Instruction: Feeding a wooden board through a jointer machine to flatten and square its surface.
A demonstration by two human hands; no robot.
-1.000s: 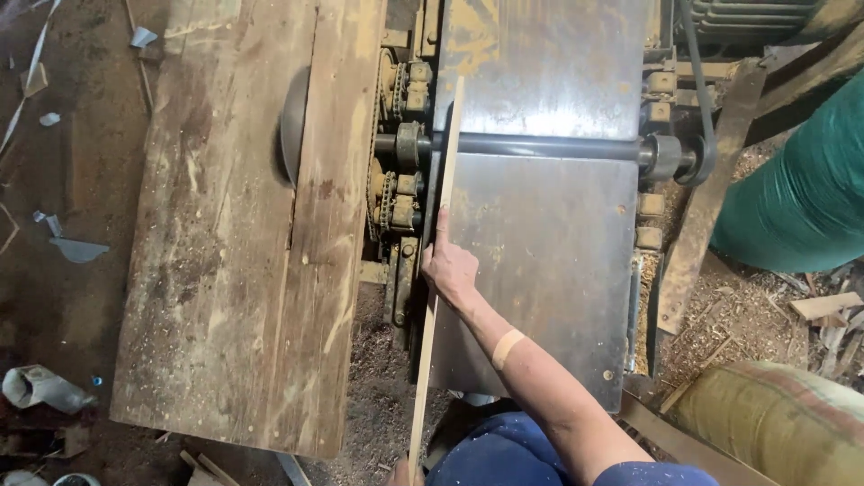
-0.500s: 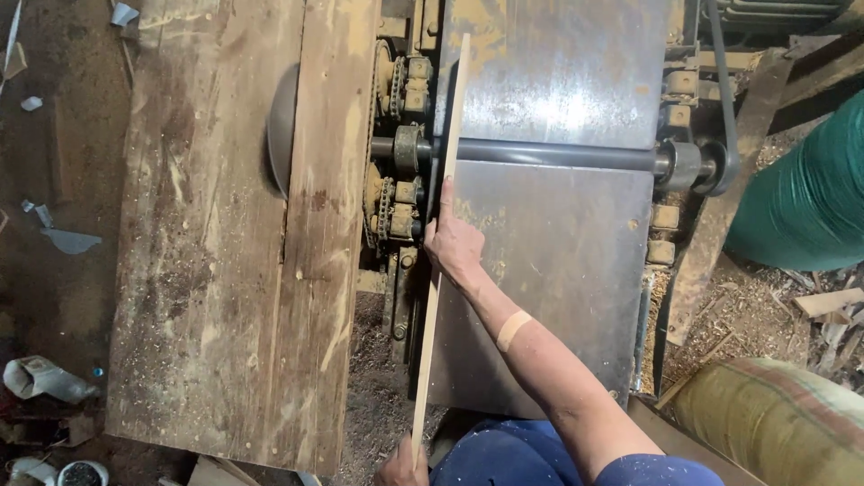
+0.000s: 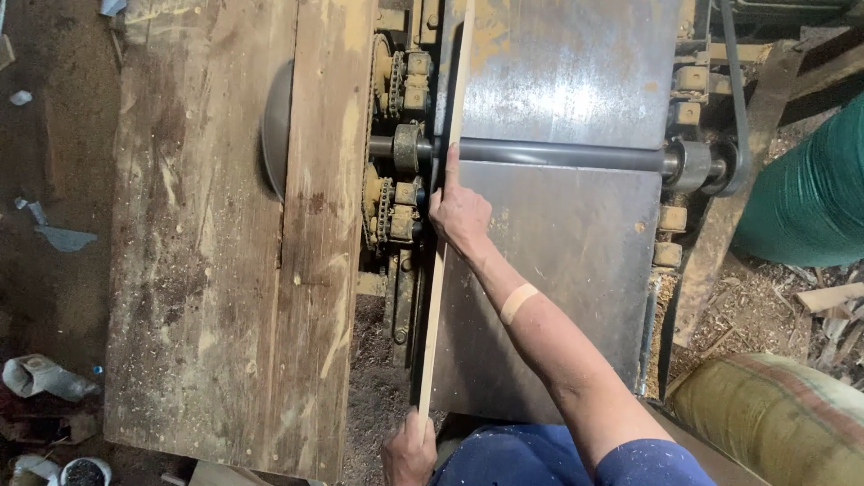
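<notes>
A long thin wooden strip [image 3: 431,324] stands on edge along the left side of a grey metal machine table [image 3: 558,261], running from my lap to the top of the view. My right hand [image 3: 461,216] presses on the strip just before the dark cross shaft [image 3: 558,155], index finger stretched forward along it. My forearm carries a tan plaster. My left hand [image 3: 407,454] grips the strip's near end at the bottom edge of the view.
Exposed gears and chain [image 3: 387,193] sit just left of the strip. Beyond them lies a worn plank bench [image 3: 216,270] with a round saw blade [image 3: 275,126] rising through a slot. A green drum [image 3: 810,189], a sack [image 3: 774,418] and wood shavings are at the right.
The strip has slid forward across the shaft, away from me. Both hands moved with it, and the right hand is closer to the shaft.
</notes>
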